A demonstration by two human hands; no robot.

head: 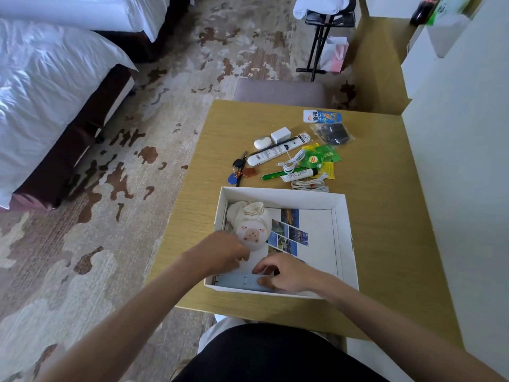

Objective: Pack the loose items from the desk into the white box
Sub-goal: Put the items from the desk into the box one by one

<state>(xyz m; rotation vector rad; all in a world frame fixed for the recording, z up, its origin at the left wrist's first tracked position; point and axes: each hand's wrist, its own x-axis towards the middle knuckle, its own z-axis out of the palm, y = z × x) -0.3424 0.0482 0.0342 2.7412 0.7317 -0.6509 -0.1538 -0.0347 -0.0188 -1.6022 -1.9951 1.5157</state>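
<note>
Grey-blue case (239, 281) belongs flush against the near wall of the white box (345, 238); my right hand (286, 271) grips it, left hand (220, 252) unclear.

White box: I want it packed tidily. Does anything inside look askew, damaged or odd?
Nothing stands out. In the white box, the plush toy lies on the photo sheet, far left; the right hand holds a grey case along the near wall.
</note>
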